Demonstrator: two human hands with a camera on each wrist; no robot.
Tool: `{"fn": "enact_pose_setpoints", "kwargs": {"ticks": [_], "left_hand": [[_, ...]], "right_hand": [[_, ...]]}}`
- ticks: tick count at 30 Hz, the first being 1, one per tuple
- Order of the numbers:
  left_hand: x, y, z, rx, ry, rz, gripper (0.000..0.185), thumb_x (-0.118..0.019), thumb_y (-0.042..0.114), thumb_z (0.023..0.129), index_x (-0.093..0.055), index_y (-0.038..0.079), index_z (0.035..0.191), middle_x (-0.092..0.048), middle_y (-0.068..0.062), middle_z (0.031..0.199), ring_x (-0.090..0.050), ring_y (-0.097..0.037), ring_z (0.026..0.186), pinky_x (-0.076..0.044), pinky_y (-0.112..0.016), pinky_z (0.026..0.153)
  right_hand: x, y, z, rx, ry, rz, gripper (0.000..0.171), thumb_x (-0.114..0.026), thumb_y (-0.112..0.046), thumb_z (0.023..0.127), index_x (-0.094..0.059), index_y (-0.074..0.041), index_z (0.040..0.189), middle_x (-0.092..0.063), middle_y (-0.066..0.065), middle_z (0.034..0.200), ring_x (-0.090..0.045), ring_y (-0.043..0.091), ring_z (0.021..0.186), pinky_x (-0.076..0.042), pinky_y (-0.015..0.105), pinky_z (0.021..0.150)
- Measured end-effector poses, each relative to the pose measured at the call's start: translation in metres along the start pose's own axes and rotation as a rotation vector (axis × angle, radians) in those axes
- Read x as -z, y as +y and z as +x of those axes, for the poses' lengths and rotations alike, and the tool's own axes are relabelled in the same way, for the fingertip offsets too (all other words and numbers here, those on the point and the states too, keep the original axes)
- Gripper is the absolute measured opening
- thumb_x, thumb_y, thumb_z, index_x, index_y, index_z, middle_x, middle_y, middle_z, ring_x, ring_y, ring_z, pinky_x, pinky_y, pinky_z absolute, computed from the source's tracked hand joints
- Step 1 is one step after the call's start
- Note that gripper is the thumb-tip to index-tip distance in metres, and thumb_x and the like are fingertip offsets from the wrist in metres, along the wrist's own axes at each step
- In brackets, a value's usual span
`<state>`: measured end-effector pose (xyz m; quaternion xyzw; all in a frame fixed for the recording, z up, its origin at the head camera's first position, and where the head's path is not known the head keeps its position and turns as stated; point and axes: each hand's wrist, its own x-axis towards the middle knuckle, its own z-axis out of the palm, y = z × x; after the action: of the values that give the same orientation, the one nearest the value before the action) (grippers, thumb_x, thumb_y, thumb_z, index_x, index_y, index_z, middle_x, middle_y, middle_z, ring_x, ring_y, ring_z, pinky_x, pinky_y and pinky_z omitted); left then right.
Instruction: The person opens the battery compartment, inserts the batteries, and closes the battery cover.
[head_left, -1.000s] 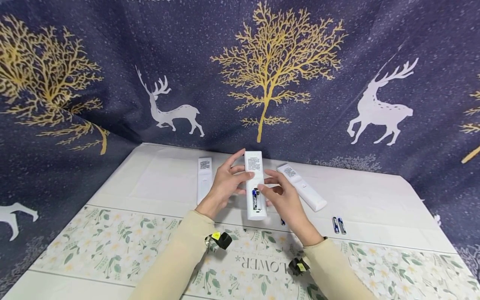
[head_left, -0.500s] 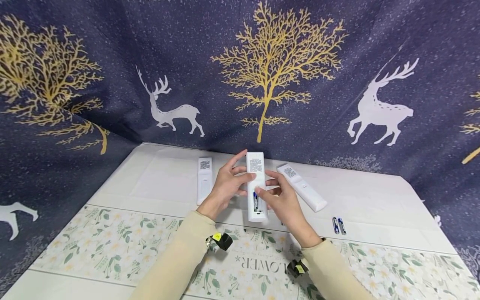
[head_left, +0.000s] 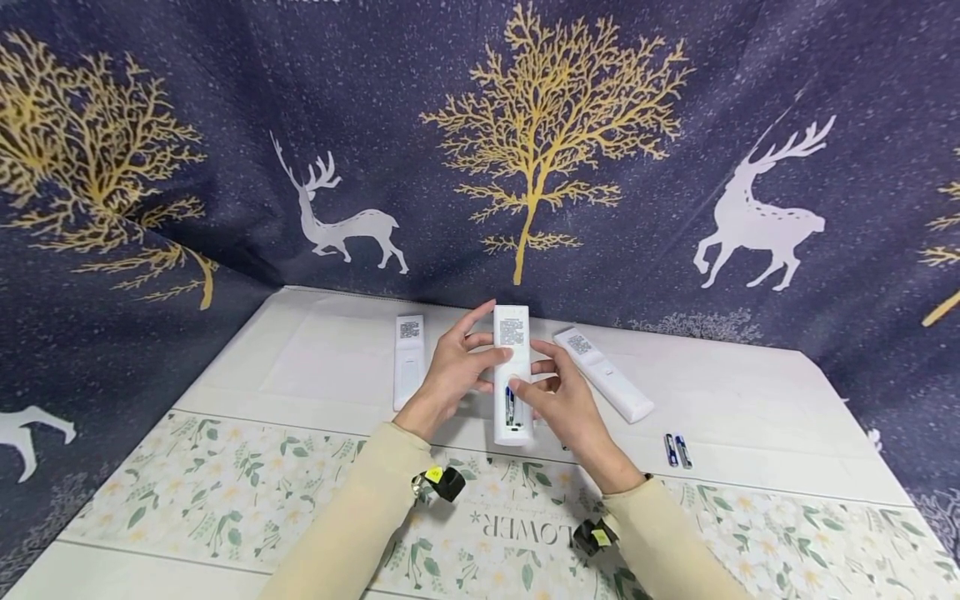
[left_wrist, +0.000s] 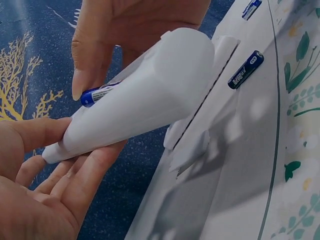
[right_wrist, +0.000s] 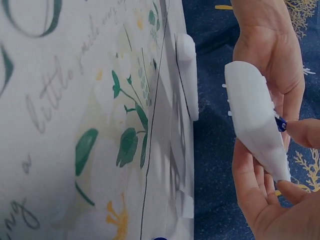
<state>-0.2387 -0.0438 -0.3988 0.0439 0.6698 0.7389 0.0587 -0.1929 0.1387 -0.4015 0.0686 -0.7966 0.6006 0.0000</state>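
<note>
- The left hand [head_left: 450,375] has its grip wrapped round the slim white plastic remote control [head_left: 512,375], thumb across its back and fingers curled beneath, holding it lifted above the desk [head_left: 750,417] at the centre of the head view.
- The right hand [head_left: 566,408] pinches a blue-and-silver cylindrical battery [left_wrist: 100,94] between thumb and fingertip, right at the remote's open battery bay.
- Progress, as I judge it: the bay cover is off and one battery already seems to sit in the bay beside the pinched one; the held battery looks partly in, not yet pressed flat. Seating it and refitting the cover remain.
- The remote's long axis runs away from the person, label end towards the backdrop, bay end nearest the body, back face upward.
- Two more white remotes lie backs-up on the desk: one [head_left: 408,358] left of the hands, one [head_left: 603,375] angled to the right.
- A pair of spare blue batteries [head_left: 677,450] lies side by side, well right of the hands.
</note>
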Motion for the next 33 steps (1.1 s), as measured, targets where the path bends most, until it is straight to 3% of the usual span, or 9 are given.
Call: {"fn": "enact_pose_setpoints", "kwargs": {"ticks": [5,18,33], "left_hand": [[-0.0003,-0.0001,0.0001,0.002,0.001,0.011,0.078,-0.077,0.001,0.095,-0.049,0.034,0.160,-0.073,-0.011,0.123,-0.074,-0.038,0.087,-0.062,-0.031,0.054],[-0.0004,0.0020,-0.0002,-0.004,0.016,0.024,0.078,-0.078,0.001,0.094,-0.050,0.036,0.159,-0.074,-0.009,0.123,-0.076,-0.024,0.083,-0.061,-0.030,0.053],[0.0018,0.0006,0.0013,0.026,0.016,-0.001,0.077,-0.079,0.003,0.094,-0.052,0.039,0.157,-0.073,-0.009,0.125,-0.075,-0.037,0.092,-0.061,-0.030,0.055]], "right_hand": [[-0.0006,0.0015,0.0013,-0.015,-0.006,0.005,0.072,-0.076,-0.010,0.098,-0.041,-0.005,0.160,-0.053,0.020,0.126,-0.055,0.025,0.096,-0.058,0.030,0.068],[-0.0031,0.0037,0.0014,-0.006,0.004,-0.011,0.072,-0.076,-0.003,0.097,-0.041,-0.005,0.160,-0.053,0.019,0.123,-0.056,0.026,0.096,-0.057,0.028,0.069],[0.0000,0.0017,0.0010,-0.011,-0.008,-0.026,0.071,-0.079,-0.010,0.097,-0.044,-0.006,0.159,-0.057,0.019,0.124,-0.061,0.028,0.099,-0.058,0.028,0.071]]}}
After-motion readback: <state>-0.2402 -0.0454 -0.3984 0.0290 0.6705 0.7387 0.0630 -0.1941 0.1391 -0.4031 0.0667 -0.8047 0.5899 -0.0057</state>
